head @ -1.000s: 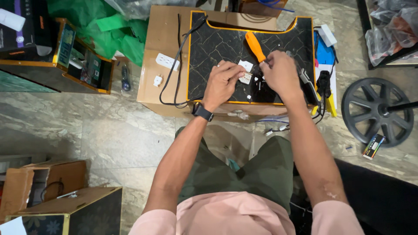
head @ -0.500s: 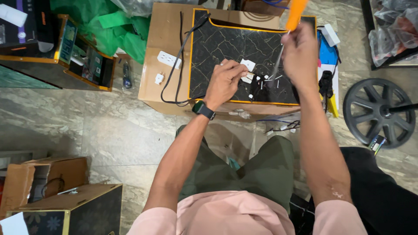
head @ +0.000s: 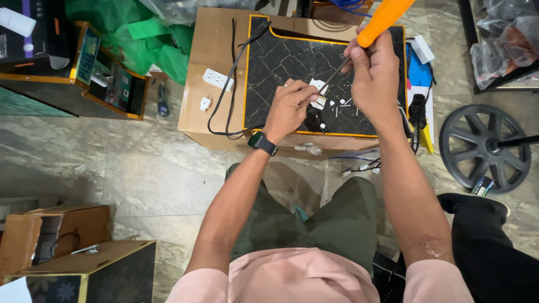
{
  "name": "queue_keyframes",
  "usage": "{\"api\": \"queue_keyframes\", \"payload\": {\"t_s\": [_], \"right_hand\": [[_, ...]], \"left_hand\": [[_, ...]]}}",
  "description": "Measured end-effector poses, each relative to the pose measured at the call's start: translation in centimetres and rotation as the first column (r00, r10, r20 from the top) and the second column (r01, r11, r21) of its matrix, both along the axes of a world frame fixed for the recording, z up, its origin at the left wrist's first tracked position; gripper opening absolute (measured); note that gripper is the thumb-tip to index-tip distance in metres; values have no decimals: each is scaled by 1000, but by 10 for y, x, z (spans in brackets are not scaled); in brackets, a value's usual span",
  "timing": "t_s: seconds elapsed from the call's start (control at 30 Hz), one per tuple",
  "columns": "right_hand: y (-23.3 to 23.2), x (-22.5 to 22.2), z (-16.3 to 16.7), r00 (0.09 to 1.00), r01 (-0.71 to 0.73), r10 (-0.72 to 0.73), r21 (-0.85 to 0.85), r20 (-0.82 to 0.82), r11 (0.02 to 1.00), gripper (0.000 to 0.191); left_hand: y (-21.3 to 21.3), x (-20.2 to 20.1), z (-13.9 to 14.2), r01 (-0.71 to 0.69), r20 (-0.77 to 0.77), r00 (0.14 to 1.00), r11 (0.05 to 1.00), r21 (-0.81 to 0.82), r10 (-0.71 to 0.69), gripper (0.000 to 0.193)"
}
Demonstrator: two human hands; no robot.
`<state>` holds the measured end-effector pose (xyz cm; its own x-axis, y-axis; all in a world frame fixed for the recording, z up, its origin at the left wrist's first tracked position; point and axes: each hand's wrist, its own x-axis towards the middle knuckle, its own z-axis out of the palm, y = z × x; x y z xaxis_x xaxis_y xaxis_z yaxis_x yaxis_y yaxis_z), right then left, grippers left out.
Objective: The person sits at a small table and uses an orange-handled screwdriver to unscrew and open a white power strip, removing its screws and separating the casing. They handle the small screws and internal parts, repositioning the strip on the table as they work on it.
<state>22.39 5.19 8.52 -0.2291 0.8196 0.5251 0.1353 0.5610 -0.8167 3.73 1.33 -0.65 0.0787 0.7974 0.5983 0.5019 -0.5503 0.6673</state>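
A small white part point(head: 319, 102) lies on the black marbled slab point(head: 281, 62), just above the centre of the frame. The left hand point(head: 290, 108) rests on the slab with its fingers curled together, the fingertips pinching this part and holding it down. Several smaller white bits point(head: 343, 103) lie scattered on the slab just to the right of it.

The right hand point(head: 375, 73) is raised in the upper right of centre, its fingers wrapped tightly around a screwdriver point(head: 368, 36) with an orange handle. The handle runs off the top edge of the frame; the thin metal shaft slants down and to the left toward the white part. Whether the tip touches the part cannot be told.

The slab has a yellow edge and sits on a cardboard box point(head: 210, 67). A black cord point(head: 230, 84) loops over the box's left portion and across the slab's upper left corner. A white socket plate point(head: 218, 79) and a small white plug point(head: 205, 104) lie on the cardboard left of the cord. A black watch point(head: 263, 142) is worn on the left wrist.

On the floor at right is a black spoked wheel point(head: 484, 147). Green plastic sheeting point(head: 135, 33) lies in the upper left, and brown boxes point(head: 56, 247) stand in the lower left.
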Motion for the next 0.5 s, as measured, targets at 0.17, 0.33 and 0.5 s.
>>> {"api": "queue_keyframes", "payload": {"t_s": [0.17, 0.33, 0.5], "right_hand": [[0, 0, 2, 1000, 17, -17, -2, 18, 1000, 23], [1, -2, 3, 999, 26, -26, 0, 41, 1000, 22], [3, 0, 0, 999, 20, -20, -1, 36, 1000, 22]], "left_hand": [[0, 1, 0, 9, 23, 1000, 1000, 8, -9, 12], [1, 0, 0, 5, 7, 1000, 1000, 5, -5, 10], [2, 0, -1, 8, 20, 1000, 1000, 17, -8, 13]]}}
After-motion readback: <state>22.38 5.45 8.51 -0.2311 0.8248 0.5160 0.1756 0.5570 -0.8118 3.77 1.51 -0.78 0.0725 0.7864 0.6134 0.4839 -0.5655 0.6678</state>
